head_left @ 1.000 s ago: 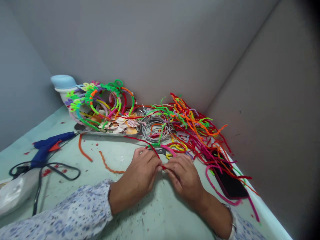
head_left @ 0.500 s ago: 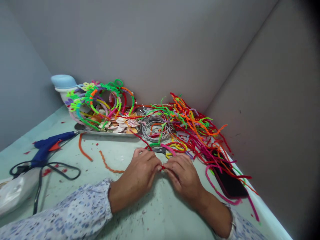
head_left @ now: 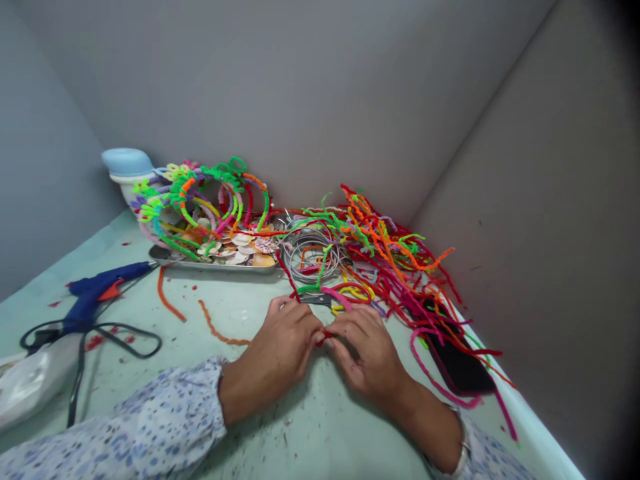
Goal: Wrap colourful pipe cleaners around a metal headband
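Between my hands, over the middle of the table, is a red pipe cleaner (head_left: 287, 272). My left hand (head_left: 287, 337) is closed on it, and its free end sticks up behind the knuckles. My right hand (head_left: 367, 350) pinches a short red part of the same piece, fingertips almost touching those of the left. The fingers hide most of what is held. Just beyond the hands lie scissors (head_left: 318, 301) with dark blades, partly covered by yellow, pink and red pipe cleaners.
A metal tray (head_left: 225, 267) of seashells and fuzzy headbands (head_left: 210, 193) stands at the back, before a blue-lidded bottle (head_left: 129, 163). Wire coils (head_left: 305, 257) and a pipe-cleaner heap (head_left: 395, 250) lie right, near a phone (head_left: 463, 363). A blue glue gun (head_left: 100, 287) lies left.
The red pipe cleaner's free end has swung from leaning left to standing more upright. The red bit between my fingertips has shifted slightly. Both hands stay in nearly the same place.
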A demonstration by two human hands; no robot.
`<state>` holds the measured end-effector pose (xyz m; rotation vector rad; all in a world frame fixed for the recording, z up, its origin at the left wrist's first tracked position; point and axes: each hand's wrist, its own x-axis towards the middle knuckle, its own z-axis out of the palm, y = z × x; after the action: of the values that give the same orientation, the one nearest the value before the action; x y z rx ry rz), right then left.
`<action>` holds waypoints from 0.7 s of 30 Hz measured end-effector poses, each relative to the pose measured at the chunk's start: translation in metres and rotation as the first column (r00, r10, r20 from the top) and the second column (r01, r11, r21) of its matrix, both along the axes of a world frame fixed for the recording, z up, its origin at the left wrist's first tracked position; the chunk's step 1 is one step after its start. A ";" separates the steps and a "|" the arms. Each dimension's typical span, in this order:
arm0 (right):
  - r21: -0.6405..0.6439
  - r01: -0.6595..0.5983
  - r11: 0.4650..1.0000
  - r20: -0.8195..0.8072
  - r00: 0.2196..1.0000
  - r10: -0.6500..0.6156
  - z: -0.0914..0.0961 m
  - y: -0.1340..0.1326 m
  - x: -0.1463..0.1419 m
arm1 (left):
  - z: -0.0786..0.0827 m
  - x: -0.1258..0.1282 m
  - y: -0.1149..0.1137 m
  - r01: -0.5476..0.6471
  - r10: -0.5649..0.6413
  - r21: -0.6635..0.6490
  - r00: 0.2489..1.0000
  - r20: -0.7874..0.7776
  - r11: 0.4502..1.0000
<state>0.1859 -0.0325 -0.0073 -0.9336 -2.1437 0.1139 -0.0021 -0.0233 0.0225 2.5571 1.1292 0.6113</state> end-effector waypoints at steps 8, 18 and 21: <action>0.021 0.018 1.000 -0.057 0.998 -0.016 0.000 0.000 0.001 | 0.006 -0.002 -0.001 -0.019 0.006 0.086 0.988 0.155 0.996; -0.119 0.257 0.959 -0.417 0.864 -0.283 0.000 0.002 0.007 | -0.003 -0.006 -0.006 -0.086 0.034 0.105 0.904 0.426 0.991; -0.089 0.205 0.975 -0.391 0.893 -0.224 0.000 0.000 0.005 | -0.009 -0.002 -0.004 0.098 -0.111 0.057 0.948 0.299 0.994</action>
<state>0.1909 -0.0323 -0.0077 -1.0660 -1.6567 0.2239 -0.0044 -0.0268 0.0134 2.4291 0.8798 0.9681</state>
